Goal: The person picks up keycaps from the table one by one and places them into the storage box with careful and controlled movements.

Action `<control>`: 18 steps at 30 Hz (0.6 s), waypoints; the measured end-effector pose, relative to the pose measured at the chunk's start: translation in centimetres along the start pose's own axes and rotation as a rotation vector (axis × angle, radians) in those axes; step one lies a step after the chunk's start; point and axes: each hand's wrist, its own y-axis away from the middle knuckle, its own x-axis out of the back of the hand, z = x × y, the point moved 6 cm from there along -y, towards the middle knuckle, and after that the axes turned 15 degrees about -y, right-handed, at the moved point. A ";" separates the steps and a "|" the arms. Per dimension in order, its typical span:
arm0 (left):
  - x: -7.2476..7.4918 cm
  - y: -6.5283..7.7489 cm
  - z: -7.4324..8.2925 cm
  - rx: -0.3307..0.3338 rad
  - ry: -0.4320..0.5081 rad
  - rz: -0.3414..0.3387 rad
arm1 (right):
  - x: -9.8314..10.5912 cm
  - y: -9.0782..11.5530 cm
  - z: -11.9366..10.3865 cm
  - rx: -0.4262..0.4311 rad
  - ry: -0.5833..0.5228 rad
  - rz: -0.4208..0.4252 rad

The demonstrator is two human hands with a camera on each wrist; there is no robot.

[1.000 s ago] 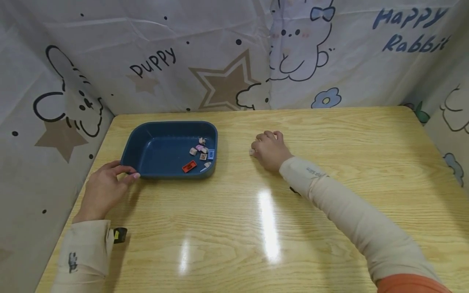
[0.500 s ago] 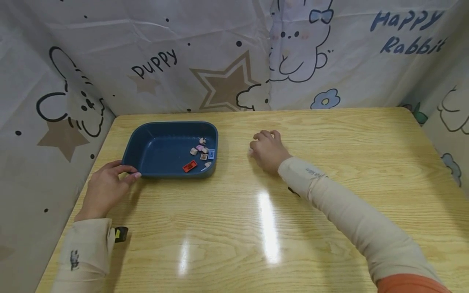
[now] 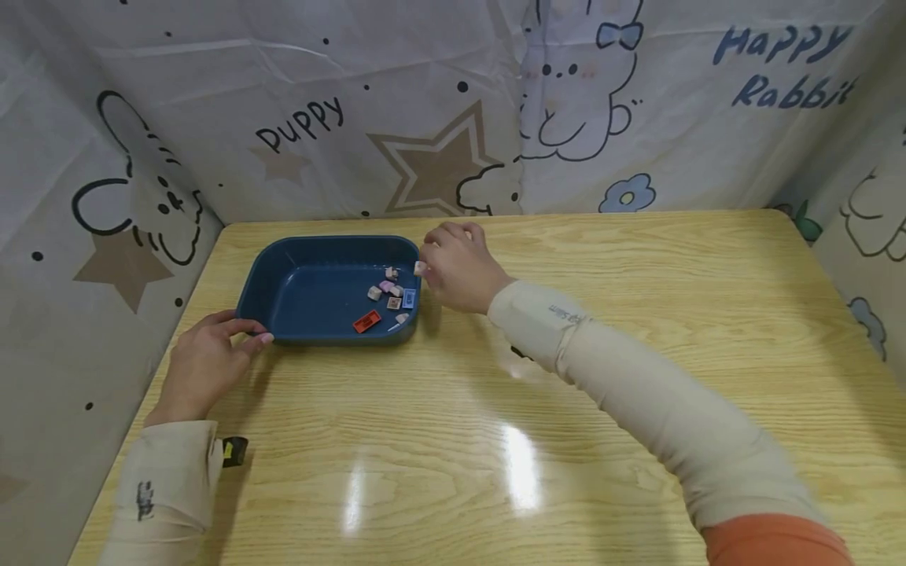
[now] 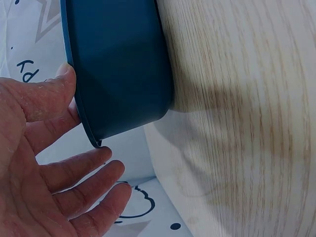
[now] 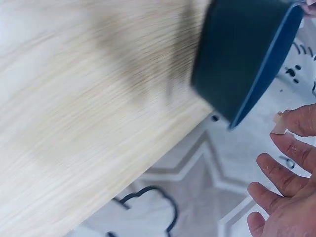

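Observation:
A dark blue plastic bin stands at the left of the table. My left hand pinches its near left rim between thumb and index finger; in the left wrist view the other fingers are spread below the rim. At the bin's right edge, my right hand pinches a small whitish block-like piece between thumb and index finger. That piece also shows in the right wrist view, apart from the bin wall. Inside the bin lie an orange-red tile, a blue tile and several small pale pieces.
The wood-grain table reaches well to the right and front of the bin. A printed curtain hangs along the back and both sides. A small dark device is at the left wrist.
My right hand has moved left from mid-table to the bin's right edge, carrying the whitish piece. The left hand and the bin stay in place.

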 end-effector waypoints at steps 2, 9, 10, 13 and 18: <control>0.0 0.0 0.1 -0.009 0.000 0.013 | -0.3 -0.5 -0.9 0.017 0.003 -0.013; -0.3 0.2 0.5 -0.029 0.026 0.030 | -1.0 -0.9 -2.4 0.052 0.020 -0.033; -0.2 0.2 0.6 -0.033 0.025 0.032 | -1.1 -0.9 -2.3 0.043 0.022 -0.041; -0.2 0.0 0.6 -0.040 0.017 0.029 | -1.2 -0.6 -1.6 -0.002 0.039 -0.064; 0.0 -0.1 0.8 -0.062 -0.025 0.003 | -1.0 0.3 0.7 -0.090 0.044 -0.051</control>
